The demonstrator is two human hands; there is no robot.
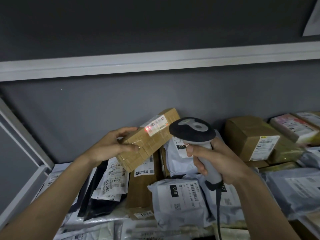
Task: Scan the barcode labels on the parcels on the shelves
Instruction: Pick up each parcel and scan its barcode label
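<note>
The left hand (110, 146) pinches the box (149, 141) by its end, thumb under, fingers on top. It seems light and stiff. The right hand (216, 158) fingers curl around the scanner (195, 135).

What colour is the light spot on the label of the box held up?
Red, on the white label of the brown box, seen in the head view.

Brown corrugated-cardboard box (149, 141): matt, clear glossy tape, white paper barcode label (156, 125). Grey-and-black handheld scanner (194, 131): smooth plastic, slight sheen. Grey poly mailer bag (176, 201): crinkled glossy plastic. Pale shelf rail (155, 61): smooth painted metal.
</note>
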